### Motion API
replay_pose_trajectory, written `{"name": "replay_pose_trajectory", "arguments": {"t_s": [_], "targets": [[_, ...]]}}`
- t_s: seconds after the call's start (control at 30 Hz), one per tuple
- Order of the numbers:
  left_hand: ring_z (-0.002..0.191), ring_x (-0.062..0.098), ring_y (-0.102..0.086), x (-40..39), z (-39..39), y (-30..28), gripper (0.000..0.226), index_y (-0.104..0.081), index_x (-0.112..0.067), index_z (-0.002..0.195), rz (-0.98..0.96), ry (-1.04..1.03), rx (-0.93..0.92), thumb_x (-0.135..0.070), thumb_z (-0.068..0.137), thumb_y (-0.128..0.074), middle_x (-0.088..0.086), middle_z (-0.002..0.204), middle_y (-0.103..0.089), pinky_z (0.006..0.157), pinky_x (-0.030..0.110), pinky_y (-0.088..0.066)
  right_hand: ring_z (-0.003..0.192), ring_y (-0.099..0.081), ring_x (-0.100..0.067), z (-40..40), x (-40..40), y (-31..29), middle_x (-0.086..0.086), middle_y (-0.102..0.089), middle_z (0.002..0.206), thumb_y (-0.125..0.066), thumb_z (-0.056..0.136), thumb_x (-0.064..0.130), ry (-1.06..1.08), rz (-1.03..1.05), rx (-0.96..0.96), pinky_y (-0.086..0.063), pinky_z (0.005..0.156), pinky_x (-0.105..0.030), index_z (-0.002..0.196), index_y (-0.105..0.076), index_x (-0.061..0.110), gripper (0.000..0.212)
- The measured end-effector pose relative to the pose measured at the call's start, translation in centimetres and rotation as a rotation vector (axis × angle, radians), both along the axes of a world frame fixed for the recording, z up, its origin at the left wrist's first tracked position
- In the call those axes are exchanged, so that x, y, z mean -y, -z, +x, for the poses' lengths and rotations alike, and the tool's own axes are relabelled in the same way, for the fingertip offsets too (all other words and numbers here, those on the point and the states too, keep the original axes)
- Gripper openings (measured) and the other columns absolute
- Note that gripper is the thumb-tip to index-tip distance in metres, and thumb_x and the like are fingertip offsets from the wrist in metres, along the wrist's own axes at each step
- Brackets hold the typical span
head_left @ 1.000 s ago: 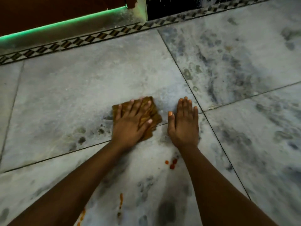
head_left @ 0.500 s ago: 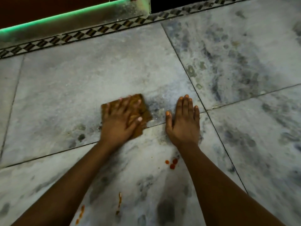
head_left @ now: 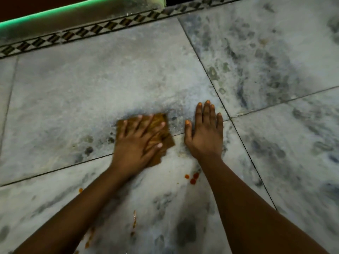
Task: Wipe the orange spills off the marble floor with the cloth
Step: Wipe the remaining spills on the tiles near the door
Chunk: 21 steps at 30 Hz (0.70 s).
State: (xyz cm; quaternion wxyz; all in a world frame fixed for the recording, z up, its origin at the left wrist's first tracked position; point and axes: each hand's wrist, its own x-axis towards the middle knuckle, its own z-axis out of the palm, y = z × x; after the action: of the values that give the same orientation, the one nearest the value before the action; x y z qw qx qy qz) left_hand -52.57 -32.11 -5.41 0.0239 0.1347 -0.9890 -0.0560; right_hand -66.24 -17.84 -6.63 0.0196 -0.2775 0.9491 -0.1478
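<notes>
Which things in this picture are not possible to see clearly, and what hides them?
- Head view: floor under the cloth, hidden by cloth and left hand.
- Head view: spill streaks near the bottom edge, partly behind the left forearm.
- Head view: floor under the right hand, covered by the palm.

the left hand [head_left: 137,143] covers most of the cloth [head_left: 166,139]; both forearms run off the bottom edge.
</notes>
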Motion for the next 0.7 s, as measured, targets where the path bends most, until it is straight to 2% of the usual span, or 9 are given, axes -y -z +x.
{"name": "replay_pose_trajectory", "arguments": {"t_s": [0.1, 0.17, 0.23, 0.3, 0.37, 0.47, 0.53, 0.6, 0.7], "targets": [[0.139, 0.032, -0.027, 4.6, 0.1, -0.5, 0.065, -0.028, -0.033, 0.145, -0.017, -0.233, 0.036, -0.06, 0.086, -0.024, 0.004, 0.153, -0.029, 0.109, 0.056, -0.014, 0.146, 0.005, -0.021, -0.1, -0.2, 0.0, -0.011, 0.002, 0.158, -0.011, 0.09, 0.048, -0.012, 0.043, 0.032, 0.008, 0.116, -0.038, 0.15, -0.003, 0.011, 0.07], [0.143, 0.031, -0.016, 6.7, -3.2, -0.9, 0.067, -0.026, -0.033, 0.146, 0.013, -0.44, 0.068, -0.065, 0.087, -0.026, 0.002, 0.157, -0.019, 0.112, 0.056, -0.007, 0.146, 0.006, -0.021, -0.1, -0.2, 0.0, -0.011, 0.004, 0.158, -0.011, 0.09, 0.048, -0.017, 0.047, 0.036, 0.01, 0.115, -0.037, 0.15, -0.001, 0.012, 0.071], [0.144, 0.031, -0.009, 7.4, -7.5, -1.0, 0.066, -0.026, -0.033, 0.146, 0.049, -0.533, 0.088, -0.067, 0.089, -0.029, 0.001, 0.158, -0.012, 0.113, 0.058, -0.001, 0.146, 0.006, -0.022, -0.1, -0.2, 0.0, -0.011, 0.003, 0.158, -0.011, 0.09, 0.049, -0.017, 0.044, 0.031, 0.01, 0.115, -0.037, 0.15, -0.002, 0.012, 0.071], [0.144, 0.032, -0.007, 6.0, -10.4, -0.9, 0.069, -0.023, -0.033, 0.146, 0.065, -0.495, 0.1, -0.069, 0.087, -0.03, 0.003, 0.158, -0.011, 0.113, 0.059, 0.001, 0.146, 0.004, -0.022, -0.1, -0.2, 0.0, -0.011, 0.001, 0.158, -0.011, 0.09, 0.049, -0.016, 0.044, 0.027, 0.01, 0.115, -0.037, 0.15, -0.003, 0.011, 0.071], [0.145, 0.03, -0.007, 3.4, -10.8, -0.7, 0.074, -0.023, -0.035, 0.146, 0.04, -0.374, 0.104, -0.074, 0.083, -0.028, 0.003, 0.158, -0.013, 0.112, 0.058, 0.002, 0.146, 0.001, -0.023, 0.0, -0.2, 0.0, -0.012, -0.003, 0.158, -0.013, 0.09, 0.048, -0.016, 0.03, 0.018, 0.008, 0.115, -0.038, 0.15, -0.007, 0.011, 0.071], [0.145, 0.026, -0.009, 0.1, -6.4, -0.4, 0.076, -0.026, -0.042, 0.143, -0.002, -0.135, 0.067, -0.077, 0.076, -0.021, -0.002, 0.157, -0.019, 0.112, 0.054, 0.002, 0.146, -0.002, -0.024, -0.1, -0.1, -0.1, -0.013, -0.006, 0.158, -0.014, 0.09, 0.047, -0.017, 0.022, 0.004, 0.005, 0.116, -0.038, 0.15, -0.01, 0.01, 0.071], [0.145, 0.025, -0.015, 0.4, -2.1, -0.2, 0.074, -0.028, -0.045, 0.142, 0.008, -0.038, 0.021, -0.077, 0.075, -0.023, -0.003, 0.155, -0.024, 0.112, 0.054, 0.001, 0.146, 0.0, -0.024, -0.1, -0.2, 0.0, -0.013, -0.004, 0.158, -0.013, 0.09, 0.048, -0.018, 0.028, 0.016, 0.006, 0.115, -0.038, 0.15, -0.008, 0.01, 0.072], [0.142, 0.027, -0.022, 2.9, 0.9, -0.3, 0.073, -0.034, -0.041, 0.14, 0.023, -0.089, -0.018, -0.075, 0.076, -0.027, -0.002, 0.153, -0.03, 0.111, 0.057, -0.006, 0.146, 0.003, -0.023, -0.1, -0.2, 0.0, -0.013, 0.0, 0.158, -0.012, 0.09, 0.049, -0.025, 0.047, 0.027, 0.008, 0.115, -0.039, 0.15, -0.005, 0.01, 0.072], [0.133, 0.029, -0.038, 7.8, -0.2, -1.0, 0.073, -0.039, -0.034, 0.14, -0.003, -0.288, -0.026, -0.072, 0.079, -0.03, 0.001, 0.147, -0.041, 0.104, 0.052, -0.026, 0.146, 0.006, -0.024, -0.1, -0.3, -0.1, -0.013, 0.004, 0.158, -0.016, 0.096, 0.047, -0.035, 0.087, 0.037, 0.009, 0.115, -0.039, 0.15, -0.001, 0.01, 0.066]]}}
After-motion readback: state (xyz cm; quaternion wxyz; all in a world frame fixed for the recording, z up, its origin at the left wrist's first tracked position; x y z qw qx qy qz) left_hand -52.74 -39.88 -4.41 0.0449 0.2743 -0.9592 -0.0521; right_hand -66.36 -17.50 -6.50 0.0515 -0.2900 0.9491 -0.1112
